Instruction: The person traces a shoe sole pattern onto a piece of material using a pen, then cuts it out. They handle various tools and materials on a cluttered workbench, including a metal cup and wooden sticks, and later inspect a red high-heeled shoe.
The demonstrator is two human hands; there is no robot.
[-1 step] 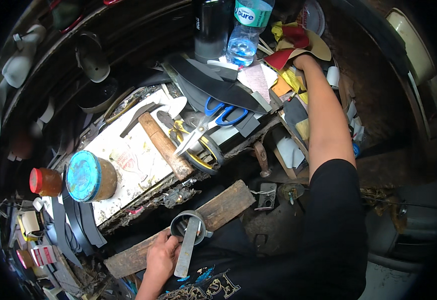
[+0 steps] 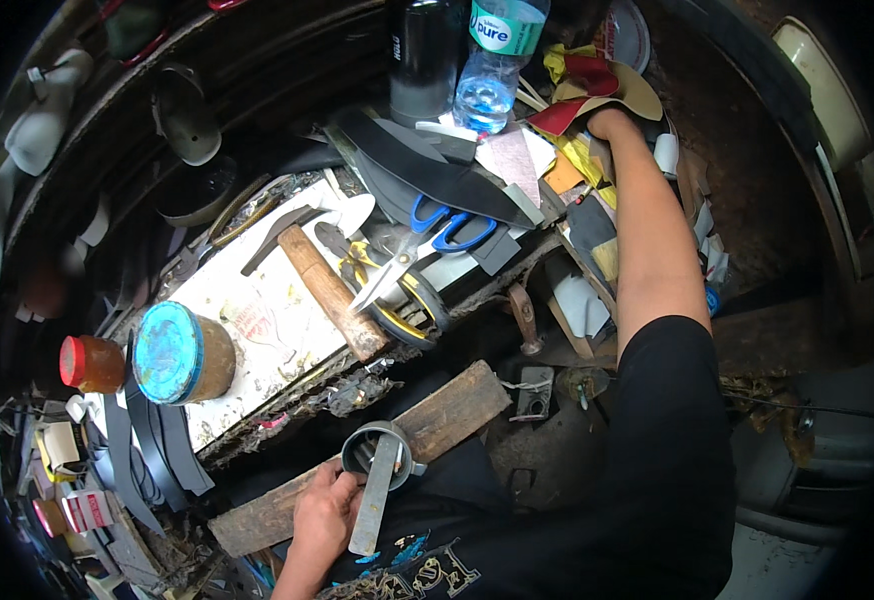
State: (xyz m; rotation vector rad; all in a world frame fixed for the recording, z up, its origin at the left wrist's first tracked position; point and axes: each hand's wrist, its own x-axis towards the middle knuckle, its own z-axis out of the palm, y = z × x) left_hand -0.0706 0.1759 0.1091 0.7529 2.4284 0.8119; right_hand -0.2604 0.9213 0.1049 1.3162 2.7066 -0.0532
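Observation:
My left hand [image 2: 324, 508] is closed at the side of a small grey metal cup [image 2: 364, 437], its curled fingers against the cup. Several thin pieces stand in the cup, and a flat metal strip [image 2: 375, 500] lies across its rim toward me. Beneath is a worn wooden plank [image 2: 452, 408], slanting over my lap. My right arm reaches to the far right of the bench, where my right hand [image 2: 612, 125] goes under red and tan curved sheets [image 2: 625, 92]. Its fingers are hidden there, among yellow wrapping [image 2: 585, 158] and scraps.
On the bench lie a wooden-handled hammer [image 2: 327, 285], blue-handled scissors [image 2: 422, 240], yellow-handled pliers [image 2: 362, 258] and black sheet pieces [image 2: 427, 165]. A blue-lidded tub [image 2: 172, 352] and red-lidded jar [image 2: 92, 362] stand left. A water bottle [image 2: 492, 75] and black flask [image 2: 422, 65] stand behind.

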